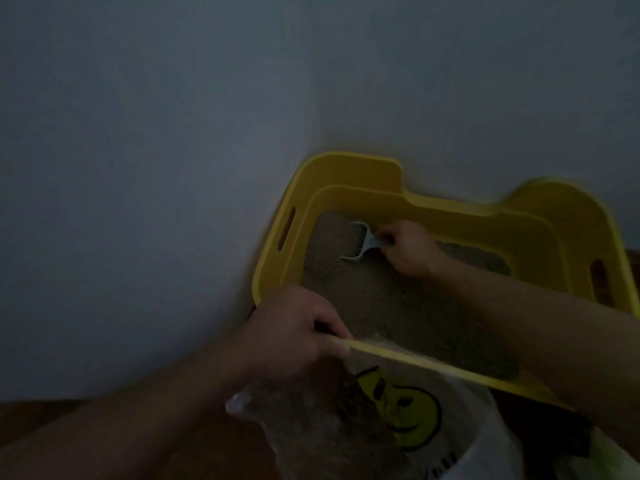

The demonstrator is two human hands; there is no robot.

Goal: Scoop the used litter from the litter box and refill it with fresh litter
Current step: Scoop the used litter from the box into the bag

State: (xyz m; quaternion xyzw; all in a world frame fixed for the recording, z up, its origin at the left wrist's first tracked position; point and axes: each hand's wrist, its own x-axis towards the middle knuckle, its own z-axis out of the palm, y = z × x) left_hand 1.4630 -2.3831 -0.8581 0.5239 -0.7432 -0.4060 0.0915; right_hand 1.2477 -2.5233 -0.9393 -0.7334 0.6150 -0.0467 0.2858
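Observation:
A yellow litter box [349,174] stands in a dim corner, filled with grey-brown litter [398,306]. My right hand [408,249] reaches into the box and grips the handle of a white scoop [358,245], whose head rests in the litter at the far left end. My left hand [294,332] holds up the edge of a clear plastic bag [391,420] with a yellow smiley print, just in front of the box's near rim. Dark clumps lie inside the bag.
Grey walls [156,168] close in behind and to the left of the box. A reddish-brown floor [52,420] shows at the lower left. The box has handle slots [286,228] in its side walls. A white rim [485,452] sits under the bag.

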